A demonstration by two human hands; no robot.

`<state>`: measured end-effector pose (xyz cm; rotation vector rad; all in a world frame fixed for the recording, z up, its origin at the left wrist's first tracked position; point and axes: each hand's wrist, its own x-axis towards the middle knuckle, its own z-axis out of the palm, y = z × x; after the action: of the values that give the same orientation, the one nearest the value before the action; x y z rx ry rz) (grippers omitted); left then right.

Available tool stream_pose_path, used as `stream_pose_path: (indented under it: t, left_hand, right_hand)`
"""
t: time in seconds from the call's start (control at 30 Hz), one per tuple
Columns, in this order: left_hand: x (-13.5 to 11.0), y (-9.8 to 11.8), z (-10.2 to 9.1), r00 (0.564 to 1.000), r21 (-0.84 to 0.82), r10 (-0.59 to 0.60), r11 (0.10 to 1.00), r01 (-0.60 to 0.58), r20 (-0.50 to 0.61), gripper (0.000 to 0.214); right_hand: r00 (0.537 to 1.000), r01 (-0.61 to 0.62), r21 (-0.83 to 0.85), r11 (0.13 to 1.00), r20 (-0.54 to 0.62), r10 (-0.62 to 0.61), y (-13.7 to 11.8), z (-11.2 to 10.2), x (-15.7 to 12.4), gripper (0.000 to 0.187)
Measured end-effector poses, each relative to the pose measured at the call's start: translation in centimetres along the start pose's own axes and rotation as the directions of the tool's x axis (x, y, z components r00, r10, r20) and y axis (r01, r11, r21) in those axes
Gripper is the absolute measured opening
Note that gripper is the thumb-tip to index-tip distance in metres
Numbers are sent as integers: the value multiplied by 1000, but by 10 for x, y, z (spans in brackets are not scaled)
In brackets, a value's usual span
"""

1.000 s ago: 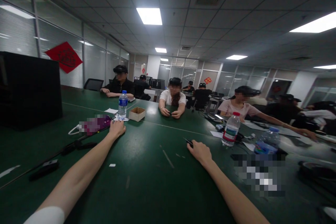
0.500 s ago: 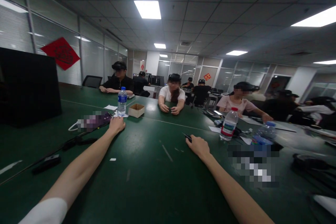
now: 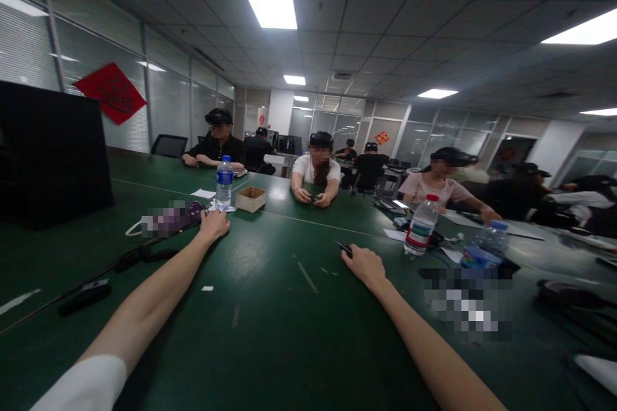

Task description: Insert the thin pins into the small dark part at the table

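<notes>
My right hand [image 3: 364,264] rests on the green table [image 3: 289,334] with its fingers closed round a slim black pen-like object [image 3: 345,248]. A thin point on that object faces away to the left. My left hand [image 3: 214,225] lies farther forward on the left, its fingers curled and partly hidden, so what they hold cannot be made out. Just beyond it stands a water bottle with a blue cap [image 3: 224,183]. A purple patterned pouch [image 3: 180,218] lies against the left side of this hand. To its right sits a small open cardboard box [image 3: 250,200].
On the right stand a red-capped bottle [image 3: 421,228] and a large blue-capped bottle [image 3: 484,247]. A black monitor-like panel [image 3: 53,157] rises at left, near a black stick [image 3: 87,289]. Several people sit beyond, one directly opposite [image 3: 315,173].
The view has tilted down very slightly. Both hands stay in nearly the same places, and the right still holds the black pen-like object.
</notes>
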<state>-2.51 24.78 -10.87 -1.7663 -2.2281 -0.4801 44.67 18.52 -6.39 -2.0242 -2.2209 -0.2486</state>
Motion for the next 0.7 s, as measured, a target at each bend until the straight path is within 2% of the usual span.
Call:
stream_pose_path:
  t: [0.57,0.7]
  left_hand:
    - [11,-12,11,1000,-35,8,999,-7,23,32]
    - [12,-14,10,999,-52,1,999,1,38,32]
  right_hand:
    - [999,-38,-34,999,-11,38,-1,4,0,51]
    - [1000,-14,-24,1000,-6,13,0,2,-2,50]
